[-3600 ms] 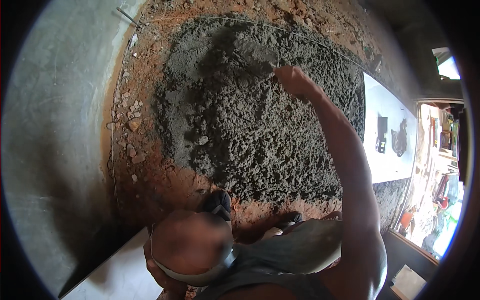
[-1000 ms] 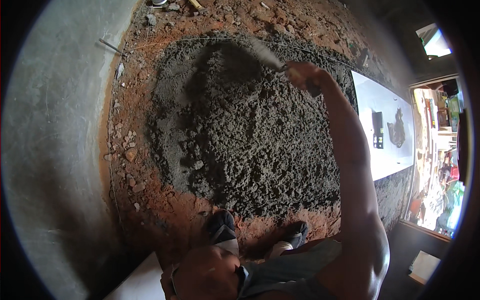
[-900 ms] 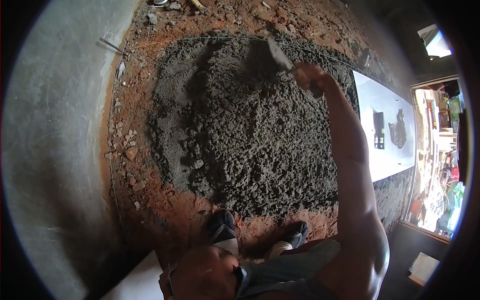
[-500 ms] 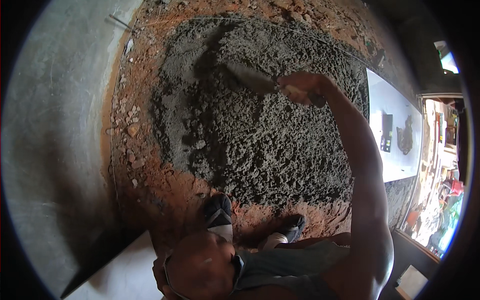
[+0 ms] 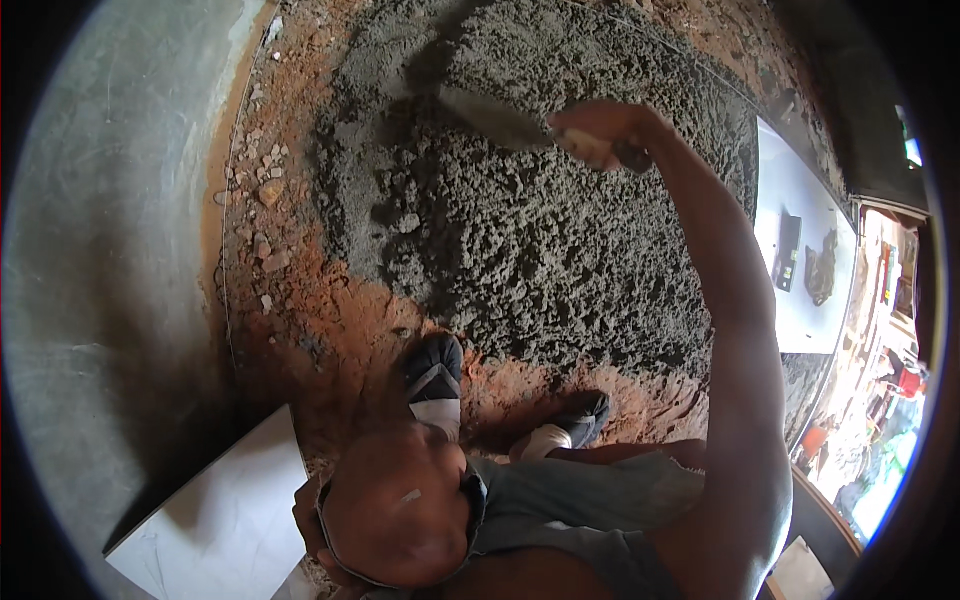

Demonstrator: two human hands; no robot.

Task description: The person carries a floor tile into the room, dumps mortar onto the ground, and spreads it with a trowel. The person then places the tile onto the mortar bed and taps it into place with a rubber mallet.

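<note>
Concrete (image 5: 560,260): grey, lumpy and wet-looking, spread in a thick bed on the soil, in front of the shoes.

Wall (image 5: 120,200): smooth and grey, left of the concrete, with a strip of soil between.

Soil (image 5: 335,312): reddish, bare along the left and near sides of the concrete.

White board (image 5: 780,190): along the right edge of the concrete; whether the two touch is unclear. A dark block (image 5: 789,250) and a grey smear lie on it.

Pale panel (image 5: 230,500): nearer than the concrete and off to its left.

Trowel (image 5: 495,118): over the far part of the concrete, blade pointing left; I cannot tell whether it touches.

Shoes (image 5: 437,370): two, dark, on the soil just short of the concrete's near edge.

Right hand (image 5: 605,135): above the concrete, closed around the trowel's handle, arm stretched out.

Left hand: not clearly made out; I cannot tell whether it is wide, narrow or holding anything.

Stones (image 5: 270,192): scattered left of the concrete.

Step in hand: apparently working the concrete's top with the trowel, its surface being rough.

Next move calls for: probably a firm grip, a low blade angle and even pressure across the lumps.
</note>
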